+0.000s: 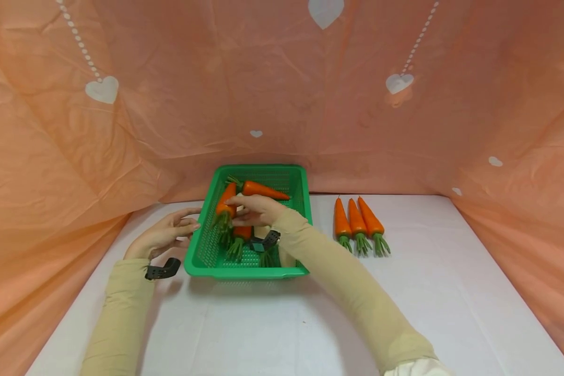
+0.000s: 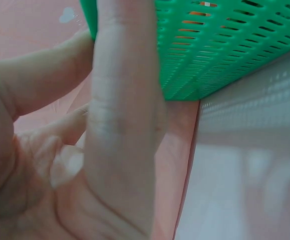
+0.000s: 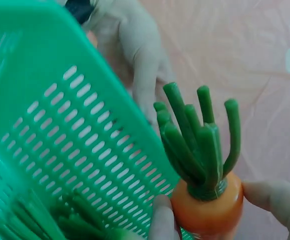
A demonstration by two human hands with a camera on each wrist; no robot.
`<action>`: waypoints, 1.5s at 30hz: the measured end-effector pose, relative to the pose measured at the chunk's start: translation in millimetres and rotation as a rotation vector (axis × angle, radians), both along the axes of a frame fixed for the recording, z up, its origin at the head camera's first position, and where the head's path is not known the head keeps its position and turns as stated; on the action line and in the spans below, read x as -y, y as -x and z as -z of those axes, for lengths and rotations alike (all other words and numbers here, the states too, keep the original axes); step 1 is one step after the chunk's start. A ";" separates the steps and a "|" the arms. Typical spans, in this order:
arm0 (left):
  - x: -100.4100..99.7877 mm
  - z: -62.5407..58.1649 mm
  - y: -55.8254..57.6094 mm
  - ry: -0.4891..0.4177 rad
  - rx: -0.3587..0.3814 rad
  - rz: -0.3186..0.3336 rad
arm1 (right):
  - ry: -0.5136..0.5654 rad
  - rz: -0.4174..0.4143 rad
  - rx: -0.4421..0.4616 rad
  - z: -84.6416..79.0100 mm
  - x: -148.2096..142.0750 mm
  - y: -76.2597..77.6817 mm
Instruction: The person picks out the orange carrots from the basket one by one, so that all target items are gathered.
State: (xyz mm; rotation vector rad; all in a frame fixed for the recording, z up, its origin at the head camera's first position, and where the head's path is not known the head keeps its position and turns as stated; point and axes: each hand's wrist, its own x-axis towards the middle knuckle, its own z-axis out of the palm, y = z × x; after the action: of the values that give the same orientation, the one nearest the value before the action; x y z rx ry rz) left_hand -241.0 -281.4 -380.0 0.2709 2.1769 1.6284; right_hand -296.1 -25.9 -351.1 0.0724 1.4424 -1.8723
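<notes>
My right hand (image 1: 258, 208) pinches a carrot (image 1: 226, 201) with green stalks between thumb and fingers, over the left part of a green plastic basket (image 1: 249, 272). In the right wrist view the held carrot's orange top (image 3: 207, 212) sits between the fingertips, stalks upward. Outside the basket's left rim, my left hand (image 1: 162, 235) has loosely extended fingers touching or very near its side wall (image 2: 214, 45). Another carrot (image 1: 265, 190) lies across the back inside the basket. A further carrot (image 1: 242, 233) and pale, partly hidden things lie below my right hand.
Several carrots lie outside the basket or in it; to its right, a left carrot (image 1: 341, 219), a middle carrot (image 1: 356, 218) and a right carrot (image 1: 370, 215) lie side by side on the white table (image 1: 254, 329). An orange curtain (image 1: 282, 120) rises behind and at both sides.
</notes>
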 end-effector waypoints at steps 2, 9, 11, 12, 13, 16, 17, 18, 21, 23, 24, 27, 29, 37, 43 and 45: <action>0.3 -0.2 -0.4 0.010 -0.004 -0.002 | 0.031 0.001 0.005 -2.5 -2.6 -3.0; 0.7 0.4 0.0 0.012 -0.010 -0.009 | 0.054 -0.004 -0.039 -13.9 -20.9 -14.8; 0.5 0.9 0.1 0.008 -0.009 -0.011 | 0.049 -0.006 -0.060 -17.9 -29.4 -18.7; 0.4 0.9 0.0 0.008 -0.011 -0.011 | 0.051 -0.009 -0.076 -19.6 -34.1 -20.7; 0.2 1.0 0.0 0.008 -0.011 -0.010 | 0.055 -0.007 -0.092 -21.1 -38.9 -22.8; -0.1 0.9 0.1 0.014 -0.014 -0.007 | 0.087 -0.008 -0.152 -24.5 -55.5 -29.5; -0.3 0.7 0.4 0.015 -0.016 -0.008 | 0.095 -0.006 -0.174 -25.1 -61.9 -31.5; -0.5 0.6 0.8 0.015 -0.017 -0.006 | 0.096 -0.003 -0.200 -25.7 -68.9 -34.1; -0.6 0.5 1.9 0.020 -0.026 -0.004 | 0.123 0.024 -0.230 -26.9 -90.6 -41.2; -0.6 0.6 2.0 0.023 -0.030 0.000 | 0.136 0.048 -0.240 -26.6 -105.0 -45.8; -0.4 0.8 2.0 0.025 -0.030 0.003 | 0.144 0.067 -0.238 -26.4 -112.1 -48.4; -0.2 0.8 1.0 0.026 -0.020 0.002 | 0.152 0.105 -0.249 -22.6 -132.0 -55.2; -0.1 0.5 0.3 0.025 -0.014 -0.003 | 0.153 0.119 -0.265 -19.1 -144.8 -59.2; -0.8 -0.3 -1.4 0.016 -0.004 -0.010 | 0.099 0.176 -0.332 -3.5 -198.5 -68.9; -1.4 -0.6 -1.0 0.012 -0.013 -0.007 | -0.005 0.245 -0.365 4.0 -246.5 -76.0; -1.2 -0.5 0.0 0.008 -0.019 0.000 | -0.053 0.267 -0.377 6.7 -262.7 -78.7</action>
State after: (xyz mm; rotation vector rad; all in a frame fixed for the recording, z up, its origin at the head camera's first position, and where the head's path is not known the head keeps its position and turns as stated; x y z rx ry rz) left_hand -241.0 -280.2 -379.6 0.2843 2.1970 1.6231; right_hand -217.4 236.8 -357.8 -0.0706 1.8107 -2.1472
